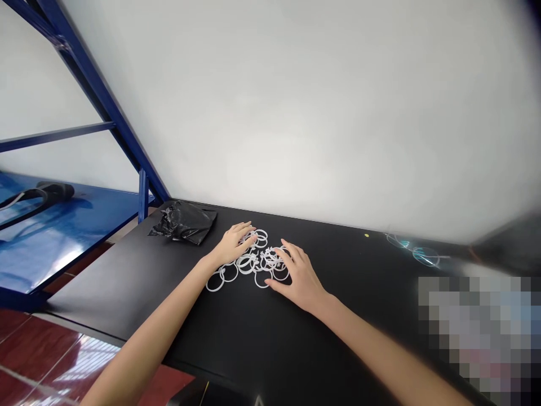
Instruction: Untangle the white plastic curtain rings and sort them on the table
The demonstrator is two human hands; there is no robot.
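Note:
A loose heap of white rings (246,264), several of them overlapping, lies on the black table. They look like thin hoops with small clasps, perhaps curtain rings. Over the far left part of the heap is my left hand (235,243), palm down, its fingers stretched out and covering some rings. On the near right side my right hand (298,275) has its fingers spread, with the thumb beside the lower rings and the fingertips at the heap's right edge. Neither hand grips a ring that I can see. Whether the fingertips press on the rings is unclear.
A crumpled black plastic bag (183,221) lies left of the rings on the black table (253,330). Eyeglasses (426,256) rest at the far right near the white wall (304,113). On the left stands a blue metal frame (101,96) with a blue shelf (97,211).

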